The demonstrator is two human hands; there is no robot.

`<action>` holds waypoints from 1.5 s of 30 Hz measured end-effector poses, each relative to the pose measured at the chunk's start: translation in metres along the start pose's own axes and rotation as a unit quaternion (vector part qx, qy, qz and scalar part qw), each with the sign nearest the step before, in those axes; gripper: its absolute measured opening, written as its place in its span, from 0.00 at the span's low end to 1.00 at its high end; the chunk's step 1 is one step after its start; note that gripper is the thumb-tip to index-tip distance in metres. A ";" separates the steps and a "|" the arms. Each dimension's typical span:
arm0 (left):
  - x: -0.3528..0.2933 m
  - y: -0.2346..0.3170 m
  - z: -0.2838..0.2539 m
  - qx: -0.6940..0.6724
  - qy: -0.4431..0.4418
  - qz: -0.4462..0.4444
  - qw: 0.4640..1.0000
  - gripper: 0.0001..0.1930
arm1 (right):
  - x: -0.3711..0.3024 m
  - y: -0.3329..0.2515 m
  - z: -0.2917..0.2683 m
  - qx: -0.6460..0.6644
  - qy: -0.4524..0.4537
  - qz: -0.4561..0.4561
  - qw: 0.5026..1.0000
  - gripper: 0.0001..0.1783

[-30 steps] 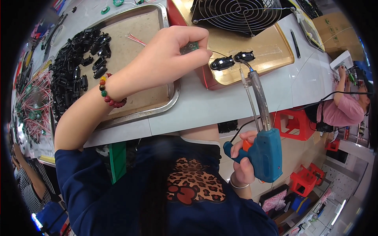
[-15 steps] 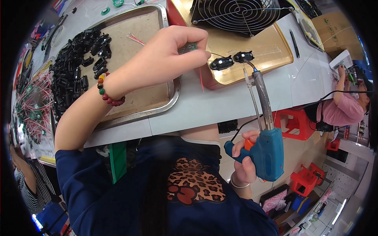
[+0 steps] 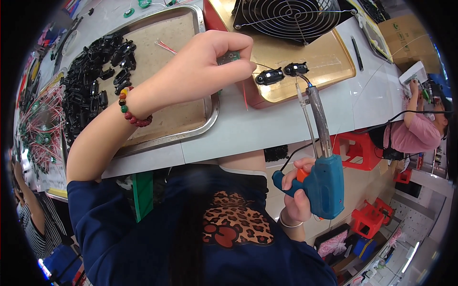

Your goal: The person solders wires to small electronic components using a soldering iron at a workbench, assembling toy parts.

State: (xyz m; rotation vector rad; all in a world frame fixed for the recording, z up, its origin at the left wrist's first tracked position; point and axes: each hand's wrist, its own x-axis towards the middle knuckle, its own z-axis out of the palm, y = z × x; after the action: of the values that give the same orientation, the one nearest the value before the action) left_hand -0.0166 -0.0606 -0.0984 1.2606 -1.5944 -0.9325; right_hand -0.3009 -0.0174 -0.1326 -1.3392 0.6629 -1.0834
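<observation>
In the left grip [image 3: 210, 66] a green circuit board [image 3: 228, 57] is pinched; a now-steadied blue soldering gun [image 3: 327, 188] is clasped by the right grip [image 3: 297, 202].

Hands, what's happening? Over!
Left hand holding green circuit board. Right hand holding blue soldering gun, tip by a black part. Fan farther back, not in the way.

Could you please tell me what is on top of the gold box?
On the gold box: a black fan and two small black parts. Its surface behind the fan and left hand is hidden.
</observation>
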 end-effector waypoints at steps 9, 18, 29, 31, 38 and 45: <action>0.000 0.001 -0.002 0.066 0.034 0.006 0.997 0.08 | 0.000 -0.003 0.000 0.004 0.006 -0.005 1.000 0.25; -0.012 0.029 -0.004 0.564 0.036 0.289 0.773 0.17 | 0.005 -0.005 -0.013 0.004 -0.012 -0.008 1.000 0.26; -0.006 0.010 -0.015 0.580 0.029 0.271 0.768 0.13 | 0.013 -0.005 -0.014 -0.028 -0.020 -0.019 0.999 0.26; -0.006 0.008 -0.015 0.580 0.032 0.278 0.765 0.14 | 0.014 -0.004 -0.013 -0.018 -0.017 -0.023 0.999 0.26; -0.008 0.004 -0.021 0.528 0.028 0.262 0.807 0.15 | 0.017 -0.002 -0.018 -0.031 -0.039 -0.025 0.998 0.26; 0.002 0.009 -0.024 0.566 0.029 0.305 0.766 0.08 | 0.020 -0.002 -0.018 -0.017 -0.035 -0.025 0.999 0.25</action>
State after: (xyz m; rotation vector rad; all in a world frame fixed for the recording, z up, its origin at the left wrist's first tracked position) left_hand 0.0031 -0.0617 -0.0812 1.2741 -2.3868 0.6301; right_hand -0.3092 -0.0425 -0.1294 -1.4227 0.6015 -1.0655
